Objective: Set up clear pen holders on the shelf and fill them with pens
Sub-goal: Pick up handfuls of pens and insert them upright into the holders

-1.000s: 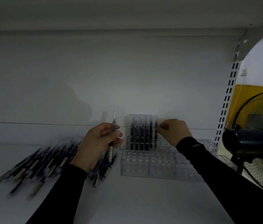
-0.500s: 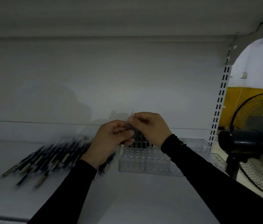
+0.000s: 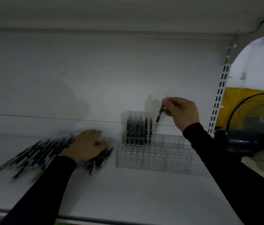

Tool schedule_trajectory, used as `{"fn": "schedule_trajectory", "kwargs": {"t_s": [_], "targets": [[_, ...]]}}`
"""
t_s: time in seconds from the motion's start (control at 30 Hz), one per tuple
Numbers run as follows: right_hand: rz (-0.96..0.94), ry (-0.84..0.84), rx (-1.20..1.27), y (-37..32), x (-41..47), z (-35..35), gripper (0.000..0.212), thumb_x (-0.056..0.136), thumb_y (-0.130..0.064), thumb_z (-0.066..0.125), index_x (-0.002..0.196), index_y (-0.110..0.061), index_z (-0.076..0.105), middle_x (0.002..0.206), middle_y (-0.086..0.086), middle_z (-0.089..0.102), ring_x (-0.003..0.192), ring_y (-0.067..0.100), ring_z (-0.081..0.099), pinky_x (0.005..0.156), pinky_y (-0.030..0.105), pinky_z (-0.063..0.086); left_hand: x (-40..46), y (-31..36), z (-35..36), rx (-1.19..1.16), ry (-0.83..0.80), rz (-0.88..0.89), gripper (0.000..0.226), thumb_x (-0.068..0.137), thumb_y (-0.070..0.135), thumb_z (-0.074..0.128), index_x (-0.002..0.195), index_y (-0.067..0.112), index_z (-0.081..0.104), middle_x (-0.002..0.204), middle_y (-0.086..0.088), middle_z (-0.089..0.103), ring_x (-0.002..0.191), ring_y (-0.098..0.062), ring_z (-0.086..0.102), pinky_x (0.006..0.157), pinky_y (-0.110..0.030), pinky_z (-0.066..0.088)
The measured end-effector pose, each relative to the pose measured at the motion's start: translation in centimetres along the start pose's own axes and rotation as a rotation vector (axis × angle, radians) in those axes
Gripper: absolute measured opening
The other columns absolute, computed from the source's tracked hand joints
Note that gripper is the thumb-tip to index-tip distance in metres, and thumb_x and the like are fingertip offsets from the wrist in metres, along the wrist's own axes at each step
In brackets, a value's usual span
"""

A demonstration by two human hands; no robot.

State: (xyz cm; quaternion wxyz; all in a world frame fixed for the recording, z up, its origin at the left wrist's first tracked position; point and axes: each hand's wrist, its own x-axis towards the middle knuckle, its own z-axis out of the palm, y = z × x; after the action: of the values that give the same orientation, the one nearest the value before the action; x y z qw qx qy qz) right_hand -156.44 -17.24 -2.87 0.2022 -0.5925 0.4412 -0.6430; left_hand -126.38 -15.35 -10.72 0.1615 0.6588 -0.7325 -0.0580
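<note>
Shelf (image 3: 128,189): white board with white back panel, filling most of the view; slotted upright (image 3: 219,98) at 3 o'clock.

Fan (image 3: 258,127): black pedestal type with wire cage, off the shelf's end at 3 o'clock, against a yellow wall.

Clear pen holders (image 3: 157,157): transparent blocks of small sockets, side by side on the shelf just right of centre, a further row behind at 12 o'clock. Most sockets show no pen.

Loose pens (image 3: 35,156): dark barrels with pale ends, lying flat in a fanned heap on the shelf at 9 o'clock of the holders; blurred.

Standing pens (image 3: 138,129): one row, upright in the back left part of the holders, clear caps uppermost.

Left hand (image 3: 87,144): palm down on the right end of the loose heap, fingers spread toward the holders; blurred, so whether it grips a pen cannot be told.

Right hand (image 3: 180,112): raised above the holders at 1 o'clock of the standing row, thumb and fingers pinching one pen.

Held pen (image 3: 159,116): tilted, lower tip just right of the standing row, above the holder; contact cannot be told.
</note>
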Motion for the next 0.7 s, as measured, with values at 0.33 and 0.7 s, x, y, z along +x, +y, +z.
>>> {"fn": "schedule_trajectory", "kwargs": {"t_s": [0.33, 0.7], "targets": [[-0.023, -0.036, -0.259, 2.9, 0.6, 0.5, 0.022, 0.091, -0.029, 0.065, 0.088, -0.009, 0.074, 0.080, 0.006, 0.073, 0.076, 0.021, 0.070, 0.086, 0.036, 0.056, 1.1, -1.1, 2.4, 0.203, -0.011, 0.034, 0.107, 0.064, 0.082, 0.007, 0.146, 0.021, 0.039, 0.154, -0.009, 0.037, 0.143, -0.024, 0.028, 0.119, -0.037, 0.018], [-0.043, -0.221, -0.570, 3.1, 1.0, 1.0, 0.032, 0.094, -0.030, 0.059, 0.078, -0.005, 0.072, 0.077, 0.009, 0.072, 0.075, 0.022, 0.067, 0.079, 0.027, 0.052, 0.9, -1.0, 2.6, 0.212, -0.038, 0.017, 0.105, 0.069, 0.080, 0.014, 0.154, 0.020, 0.024, 0.162, -0.007, 0.020, 0.149, -0.021, 0.015, 0.121, -0.032, 0.008]]}}
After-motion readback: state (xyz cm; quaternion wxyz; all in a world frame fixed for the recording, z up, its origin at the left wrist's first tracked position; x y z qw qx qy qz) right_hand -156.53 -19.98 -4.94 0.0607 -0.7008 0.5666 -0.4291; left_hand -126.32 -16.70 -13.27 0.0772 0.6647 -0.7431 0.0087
